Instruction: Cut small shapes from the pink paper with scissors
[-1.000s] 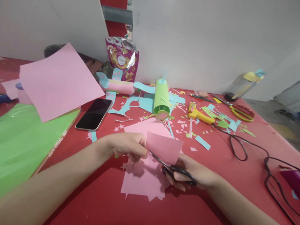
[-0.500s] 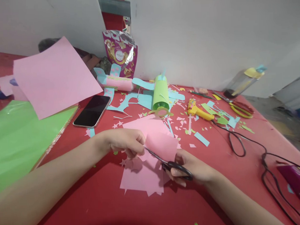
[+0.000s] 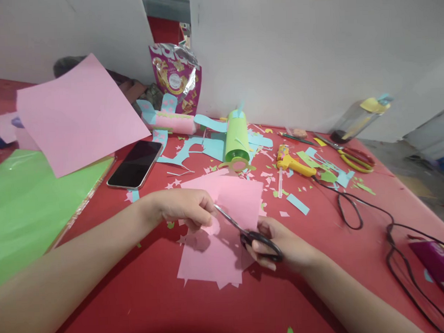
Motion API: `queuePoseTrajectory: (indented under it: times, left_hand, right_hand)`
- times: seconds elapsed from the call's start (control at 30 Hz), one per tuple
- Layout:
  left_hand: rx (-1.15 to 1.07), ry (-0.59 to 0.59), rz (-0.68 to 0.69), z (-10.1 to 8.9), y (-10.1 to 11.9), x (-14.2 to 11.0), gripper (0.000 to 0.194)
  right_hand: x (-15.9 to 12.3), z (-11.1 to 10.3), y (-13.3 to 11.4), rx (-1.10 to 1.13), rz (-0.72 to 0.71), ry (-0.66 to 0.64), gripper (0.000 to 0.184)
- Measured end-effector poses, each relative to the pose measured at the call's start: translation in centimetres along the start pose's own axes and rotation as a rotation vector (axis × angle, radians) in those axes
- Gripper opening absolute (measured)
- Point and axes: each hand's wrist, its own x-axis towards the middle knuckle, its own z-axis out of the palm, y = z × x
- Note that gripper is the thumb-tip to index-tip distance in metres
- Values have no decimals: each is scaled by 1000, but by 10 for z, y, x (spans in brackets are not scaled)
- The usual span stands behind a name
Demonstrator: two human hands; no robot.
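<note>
Well off the table's point(image 3: 140, 307) back edge, the right hand point(image 3: 275, 240) holds scissors point(image 3: 250, 235), the left hand point(image 3: 185, 207) a pink scrap point(image 3: 212, 228).

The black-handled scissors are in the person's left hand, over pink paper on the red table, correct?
Only the side is wrong: the head view shows the black-handled scissors in the right hand, over pink paper on the red table.
</note>
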Motion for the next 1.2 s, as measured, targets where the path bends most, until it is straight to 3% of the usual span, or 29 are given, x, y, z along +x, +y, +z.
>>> queuePoseTrajectory:
  times: [0.2, 0.4, 0.63, 0.83, 1.2]
  left_hand:
    - [-24, 41, 101, 1, 1, 2, 24]
    - [117, 253, 143, 10, 7, 5, 23]
    - [215, 354, 157, 31, 8, 15, 26]
    - [379, 569, 238, 49, -1, 26, 31]
    - [384, 619, 282, 65, -1, 31, 32]
  right_hand:
    - [1, 1, -1, 79, -175, 147, 38]
    - [2, 4, -4, 152, -306, 354, 39]
    - [3, 5, -3, 177, -365, 277, 50]
    - [6, 9, -1, -72, -336, 515, 43]
    - [6, 11, 1, -180, -381, 537, 43]
